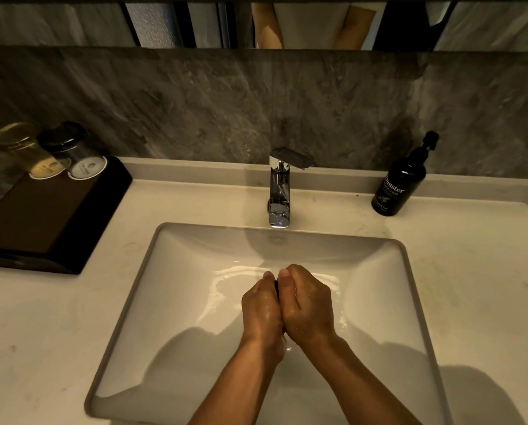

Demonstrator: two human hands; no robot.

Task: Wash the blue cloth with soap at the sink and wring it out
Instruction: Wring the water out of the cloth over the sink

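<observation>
hands — wet left hand [262,308] and right hand [308,305] clamped together on dark cloth sliver [276,288] | rectangular glossy sink [409,302] — centre

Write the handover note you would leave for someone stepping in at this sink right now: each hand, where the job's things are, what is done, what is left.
Left hand and right hand: pressed together over the sink, wet, fingers curled round the cloth, of which only a dark sliver shows between them.
Soap bottle: upright on the counter, right of the tap.
Tap: no stream visible; the basin is wet.
Done: the cloth appears wetted; whether it was soaped cannot be told.
Left: probably finish squeezing it out.
</observation>
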